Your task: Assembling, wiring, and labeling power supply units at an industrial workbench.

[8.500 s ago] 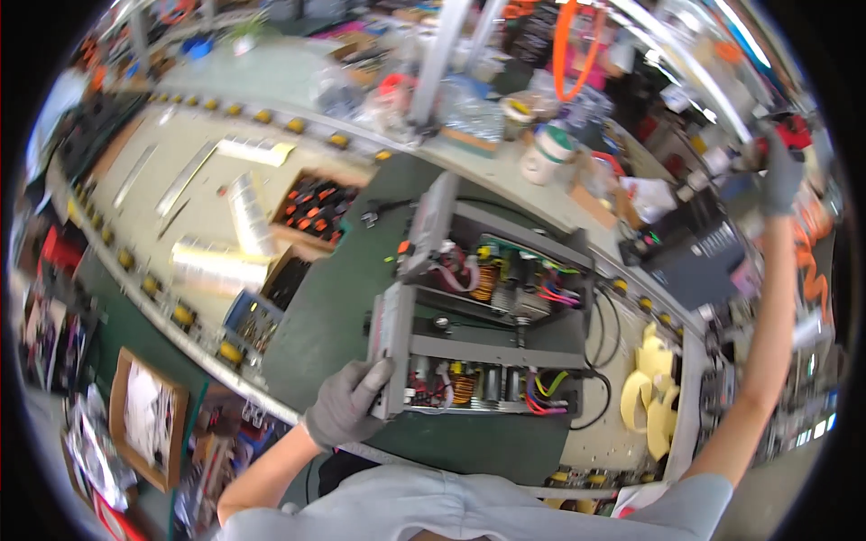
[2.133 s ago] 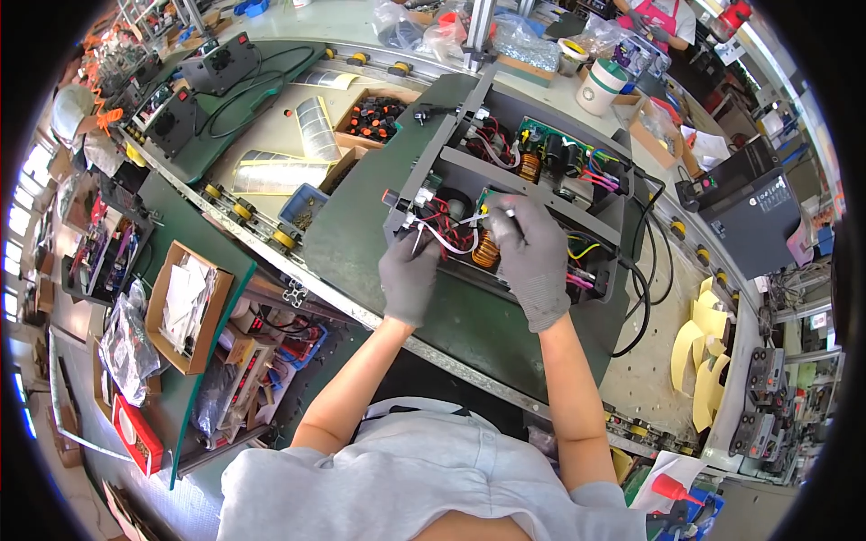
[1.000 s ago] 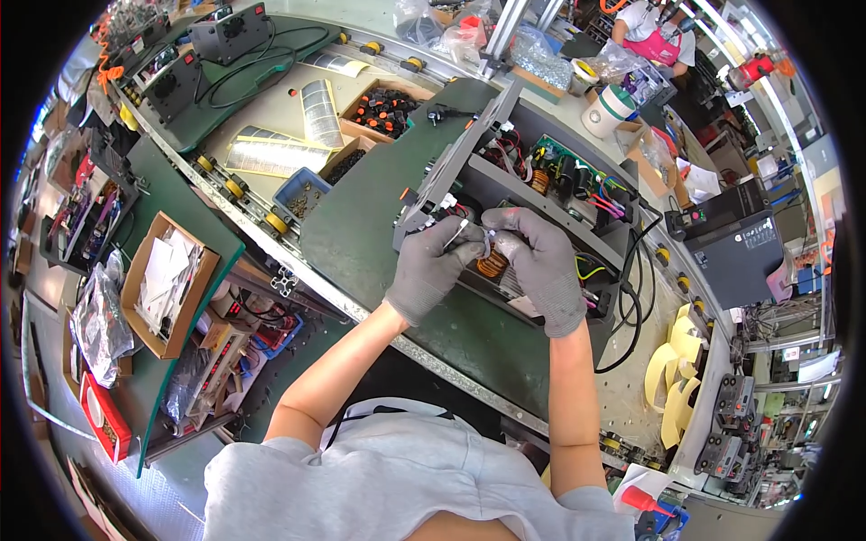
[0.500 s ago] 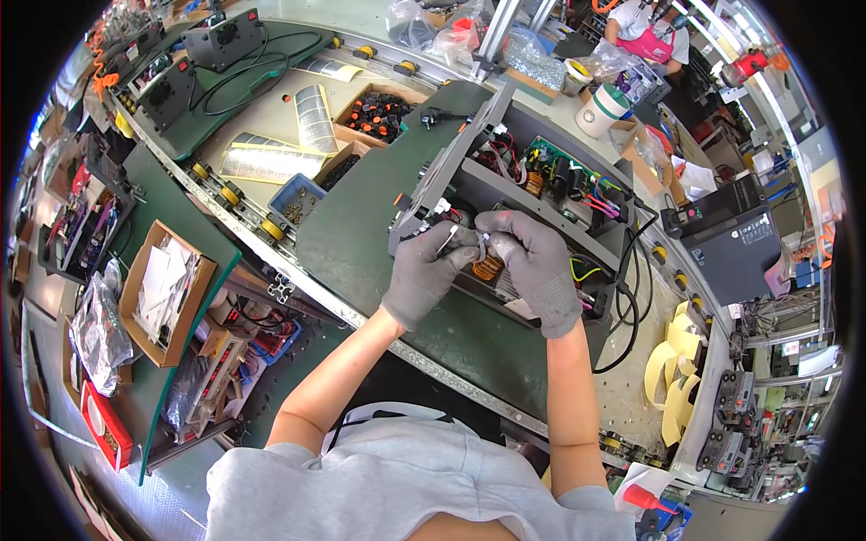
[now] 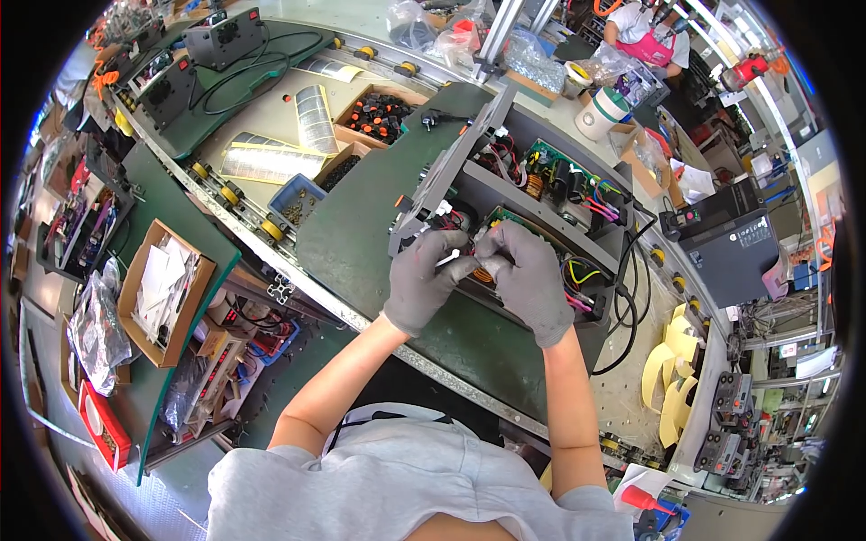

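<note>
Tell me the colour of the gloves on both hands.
Grey, on the left hand and right hand; head view.

Place: electronics assembly workshop, factory line.
Bench: long green-matted workbench point(image 5: 361, 234) with a roller conveyor rail point(image 5: 244, 212) running along it.
Work piece: open metal chassis point(image 5: 541, 194) showing circuit boards, coils and coloured wiring.
Supplies: cardboard parts bins point(image 5: 379, 113), a blue tray of screws point(image 5: 298, 203), bagged components point(image 5: 95, 329).
Equipment: black power units point(image 5: 221, 36) with cables.
People: another worker point(image 5: 645, 32) further down the line.
</note>
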Tool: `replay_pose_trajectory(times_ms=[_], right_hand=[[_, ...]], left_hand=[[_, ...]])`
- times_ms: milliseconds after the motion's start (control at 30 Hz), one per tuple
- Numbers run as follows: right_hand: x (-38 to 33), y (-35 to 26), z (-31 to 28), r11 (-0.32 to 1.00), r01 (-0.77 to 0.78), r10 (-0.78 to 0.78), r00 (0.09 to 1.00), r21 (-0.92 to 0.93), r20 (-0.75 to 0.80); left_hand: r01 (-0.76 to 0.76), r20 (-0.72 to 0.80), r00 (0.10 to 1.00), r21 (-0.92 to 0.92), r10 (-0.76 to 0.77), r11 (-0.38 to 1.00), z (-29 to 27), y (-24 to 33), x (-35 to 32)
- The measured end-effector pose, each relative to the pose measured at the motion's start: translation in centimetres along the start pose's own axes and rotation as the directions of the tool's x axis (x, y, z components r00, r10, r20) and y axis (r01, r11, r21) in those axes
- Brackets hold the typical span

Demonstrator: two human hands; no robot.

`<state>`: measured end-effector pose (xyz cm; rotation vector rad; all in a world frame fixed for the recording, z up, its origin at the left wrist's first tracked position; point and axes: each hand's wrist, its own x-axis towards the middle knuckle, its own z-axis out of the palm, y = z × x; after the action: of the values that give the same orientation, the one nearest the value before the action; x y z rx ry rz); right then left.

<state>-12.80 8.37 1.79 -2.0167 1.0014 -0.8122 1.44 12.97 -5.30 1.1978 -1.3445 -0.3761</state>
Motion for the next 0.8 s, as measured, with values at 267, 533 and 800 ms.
replay_pose_trajectory(times_ms=[267,533,800], right_hand=[[-4.4,-1.8,-0.7,0.998,0.059,-0.049,0.971,-0.035,0.234],[-0.8,-5.6,-5.2,0.994,0.089,-0.083,0.992,-0.059,0.096],[2.5,-7.2,-5.2,0.994,0.096,-0.105,0.976,0.054,0.191]], left_hand=[[0.124,-0.113,0.989,0.248,-0.098,0.961,1.3,-0.5,-0.7],[0.189,0.013,0.981,0.179,-0.194,0.965,-1.0,3.2,0.6],[-0.118,0.263,0.963,0.189,0.066,0.975,-3.4,6.0,5.0]])
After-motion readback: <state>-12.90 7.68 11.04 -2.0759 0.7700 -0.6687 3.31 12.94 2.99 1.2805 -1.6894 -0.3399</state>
